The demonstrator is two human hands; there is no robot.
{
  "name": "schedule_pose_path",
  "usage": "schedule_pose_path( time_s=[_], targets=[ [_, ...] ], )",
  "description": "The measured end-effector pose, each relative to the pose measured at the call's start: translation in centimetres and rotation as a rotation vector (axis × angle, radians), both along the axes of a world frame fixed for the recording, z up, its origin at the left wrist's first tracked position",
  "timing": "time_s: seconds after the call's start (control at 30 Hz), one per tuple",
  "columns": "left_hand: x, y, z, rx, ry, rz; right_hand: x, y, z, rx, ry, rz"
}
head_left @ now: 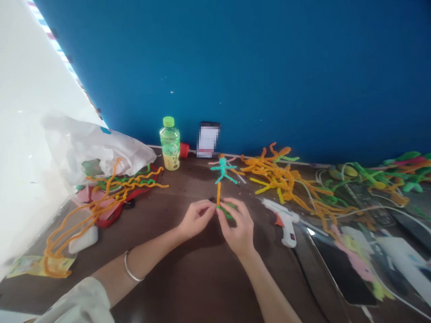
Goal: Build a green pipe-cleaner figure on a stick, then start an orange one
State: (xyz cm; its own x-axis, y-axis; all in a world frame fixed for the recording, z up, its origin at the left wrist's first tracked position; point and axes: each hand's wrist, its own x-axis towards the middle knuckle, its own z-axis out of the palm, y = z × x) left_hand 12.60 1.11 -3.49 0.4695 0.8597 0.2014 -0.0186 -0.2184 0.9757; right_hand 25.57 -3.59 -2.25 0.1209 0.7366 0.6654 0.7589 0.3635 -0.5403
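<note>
My left hand [197, 220] and my right hand [237, 225] meet at the middle of the dark brown table [208, 278]. Between their fingertips, an orange pipe cleaner [218, 194] stands upright. A green pipe cleaner [227, 211] crosses its lower end, partly hidden by my right fingers. My left fingers pinch the orange stem near a small dark piece, which I cannot identify. Just beyond my hands lies a turquoise pipe-cleaner figure [222, 169]. A metal bangle [132, 267] circles my left wrist.
A white glue gun [284, 220] lies to the right, near a tangled orange pipe-cleaner pile [279, 179]. More colored pipe cleaners [370, 177] spread behind it. At the back stand a green-capped bottle [170, 143] and a phone [208, 140]. A plastic bag [94, 150] and long orange pipe cleaners [111, 197] lie left.
</note>
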Motion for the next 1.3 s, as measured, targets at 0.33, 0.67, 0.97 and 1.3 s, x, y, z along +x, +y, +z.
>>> schedule_pose_path(
  time_s=[0.33,0.67,0.97,1.3],
  targets=[
    [-0.1,0.1,-0.1,0.108,0.056,-0.03,0.2,0.2,-0.7,-0.238,0.349,0.131],
    [0.3,-0.1,-0.6,-0.033,0.014,-0.029,-0.2,0.1,-0.8,-0.289,0.514,0.134],
    [0.5,0.6,-1.4,-0.52,-0.281,-0.132,-0.3,0.0,-0.2,-0.341,0.56,0.176],
    [0.8,0.1,-0.9,-0.445,-0.269,0.077,-0.4,0.1,-0.2,-0.268,0.488,0.095]
  ],
)
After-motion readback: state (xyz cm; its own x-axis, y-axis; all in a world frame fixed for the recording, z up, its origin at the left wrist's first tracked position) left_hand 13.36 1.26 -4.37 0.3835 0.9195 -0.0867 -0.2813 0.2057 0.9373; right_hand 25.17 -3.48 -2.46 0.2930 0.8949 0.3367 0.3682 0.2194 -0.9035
